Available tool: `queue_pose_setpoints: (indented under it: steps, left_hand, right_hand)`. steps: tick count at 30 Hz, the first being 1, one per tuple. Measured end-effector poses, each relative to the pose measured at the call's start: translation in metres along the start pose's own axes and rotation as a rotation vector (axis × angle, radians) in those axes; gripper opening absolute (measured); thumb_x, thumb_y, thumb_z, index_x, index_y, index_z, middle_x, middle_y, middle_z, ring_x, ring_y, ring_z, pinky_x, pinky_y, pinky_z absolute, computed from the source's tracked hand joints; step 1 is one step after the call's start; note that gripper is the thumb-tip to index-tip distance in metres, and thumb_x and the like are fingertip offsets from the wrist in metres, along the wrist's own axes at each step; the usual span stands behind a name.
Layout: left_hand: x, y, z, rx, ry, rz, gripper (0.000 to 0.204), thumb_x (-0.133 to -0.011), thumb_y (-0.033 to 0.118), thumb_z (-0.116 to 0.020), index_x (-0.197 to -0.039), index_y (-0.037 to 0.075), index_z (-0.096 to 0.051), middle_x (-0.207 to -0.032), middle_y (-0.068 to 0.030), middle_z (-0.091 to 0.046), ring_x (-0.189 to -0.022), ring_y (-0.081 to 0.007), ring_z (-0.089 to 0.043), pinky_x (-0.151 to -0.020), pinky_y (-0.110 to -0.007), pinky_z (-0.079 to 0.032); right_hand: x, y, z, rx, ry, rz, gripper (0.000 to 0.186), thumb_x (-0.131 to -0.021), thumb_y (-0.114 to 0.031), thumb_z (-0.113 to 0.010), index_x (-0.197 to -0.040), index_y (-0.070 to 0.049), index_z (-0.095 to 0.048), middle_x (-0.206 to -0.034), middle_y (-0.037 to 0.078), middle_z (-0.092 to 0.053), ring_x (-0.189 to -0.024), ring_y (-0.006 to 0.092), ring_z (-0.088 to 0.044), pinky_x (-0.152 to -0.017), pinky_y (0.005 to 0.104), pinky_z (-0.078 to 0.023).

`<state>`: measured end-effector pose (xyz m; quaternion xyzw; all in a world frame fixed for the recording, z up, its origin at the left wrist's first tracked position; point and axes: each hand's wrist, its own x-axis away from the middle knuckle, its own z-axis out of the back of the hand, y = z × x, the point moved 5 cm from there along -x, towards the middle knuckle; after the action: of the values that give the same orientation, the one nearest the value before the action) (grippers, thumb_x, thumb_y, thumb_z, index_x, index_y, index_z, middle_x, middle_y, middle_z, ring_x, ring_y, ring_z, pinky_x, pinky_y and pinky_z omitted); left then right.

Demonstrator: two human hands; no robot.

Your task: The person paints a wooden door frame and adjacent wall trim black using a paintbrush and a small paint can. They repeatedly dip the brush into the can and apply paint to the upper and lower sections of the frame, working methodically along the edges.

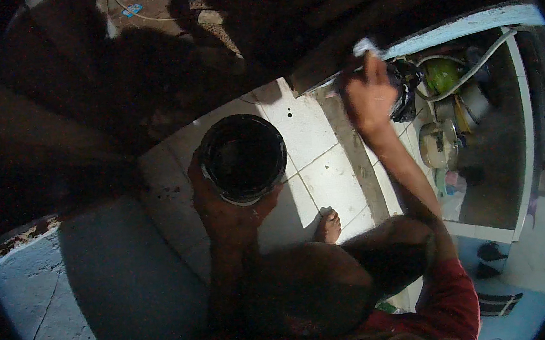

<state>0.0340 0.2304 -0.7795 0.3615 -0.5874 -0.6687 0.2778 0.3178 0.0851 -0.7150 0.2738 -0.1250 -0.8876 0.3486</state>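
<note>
My left hand (233,206) is wrapped round the lower side of a round, dark-mouthed container (243,153), with a pale rim at its near edge. Its inside lies in shadow, so whether anything is in it cannot be made out. Farther off to the right, my right hand (372,96) is raised, its fingers pinched on a small crumpled white piece (365,48). Motion blur hides whether that piece is cloth, paper or plastic. The two hands are well apart.
White floor tiles (308,137) lie under the container, partly sunlit. My bare foot (330,225) rests on them. On the right are a black plastic bag (404,103), a pale hose (471,75), a green item (444,75) and a metal pot (439,145). A blue wall (34,301) stands at left.
</note>
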Motion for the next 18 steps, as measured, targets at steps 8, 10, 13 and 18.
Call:
queue_pose_setpoints:
  steps: [8, 10, 13, 18]
  left_hand:
    - [0.002, -0.003, 0.002, 0.037, -0.033, 0.113, 0.121, -0.056, 0.015, -0.105, -0.158, 0.001, -0.041, -0.151, -0.0209, -0.059, -0.139, -0.0359, -0.060, -0.122, -0.051, -0.046]
    - [0.000, -0.001, 0.006, 0.005, -0.042, 0.055, 0.116, -0.060, 0.019, -0.104, -0.155, -0.001, -0.041, -0.143, -0.0225, -0.064, -0.133, -0.0361, -0.065, -0.116, -0.048, -0.052]
    - [-0.001, -0.001, 0.010, -0.049, -0.042, -0.014, 0.114, -0.062, 0.022, -0.104, -0.153, -0.002, -0.041, -0.140, -0.0233, -0.066, -0.129, -0.0362, -0.068, -0.112, -0.047, -0.054]
    - [-0.001, -0.007, 0.006, -0.031, -0.024, 0.022, 0.115, -0.062, 0.024, -0.104, -0.154, -0.003, -0.040, -0.141, -0.0235, -0.065, -0.130, -0.0357, -0.068, -0.112, -0.046, -0.054]
  right_hand:
    - [0.012, -0.036, -0.080, -0.227, -0.475, 0.078, 0.021, -0.093, -0.026, -0.071, -0.104, -0.009, -0.078, -0.121, 0.023, -0.076, -0.086, 0.0425, -0.080, -0.076, 0.0536, -0.065]
    - [-0.008, -0.014, -0.061, -0.204, -0.418, -0.117, 0.021, -0.091, -0.028, -0.074, -0.107, -0.014, -0.079, -0.107, 0.019, -0.078, -0.085, 0.0418, -0.079, -0.075, 0.0524, -0.063]
    - [-0.014, -0.003, -0.008, -0.161, 0.038, -0.045, 0.031, -0.087, -0.024, -0.077, -0.117, -0.017, -0.079, -0.111, 0.016, -0.074, -0.095, 0.0376, -0.075, -0.074, 0.0480, -0.063]
    - [0.020, -0.013, -0.016, 0.019, 0.227, 0.093, 0.044, -0.076, -0.017, -0.078, -0.120, -0.019, -0.080, -0.118, 0.010, -0.061, -0.114, 0.0325, -0.065, -0.070, 0.0429, -0.063]
